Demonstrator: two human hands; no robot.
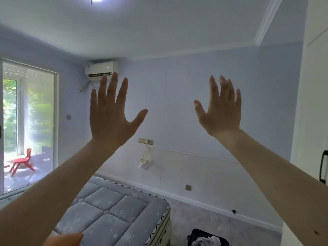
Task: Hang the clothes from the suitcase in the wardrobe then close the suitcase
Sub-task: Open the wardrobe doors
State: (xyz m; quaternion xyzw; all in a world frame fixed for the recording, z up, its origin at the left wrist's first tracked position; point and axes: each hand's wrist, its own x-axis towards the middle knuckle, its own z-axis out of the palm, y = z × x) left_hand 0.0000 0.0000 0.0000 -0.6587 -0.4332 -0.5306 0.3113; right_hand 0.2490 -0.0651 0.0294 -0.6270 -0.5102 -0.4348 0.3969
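Head view, from nearest to farthest: I hold both bare arms raised in front of me. My left hand point(108, 119) and my right hand point(220, 114) are spread flat, fingers point(113, 86) straight and released, grasping nothing. Below them, at the bottom edge, the dark suitcase point(208, 237) lies open on the floor just beside the corner of the bed point(113, 212); pale crumpled clothes point(205, 241) sit inside it, though I cannot tell how many pieces. At the right edge stands the white wardrobe point(312, 103), with a black handle point(323, 167). Beyond my hands is the far wall, with an air conditioner point(102, 69) high up. I judge the hanging has not begun. The risk: the suitcase is barely in view, so a reach down could miss the clothes or drag them out onto the floor.
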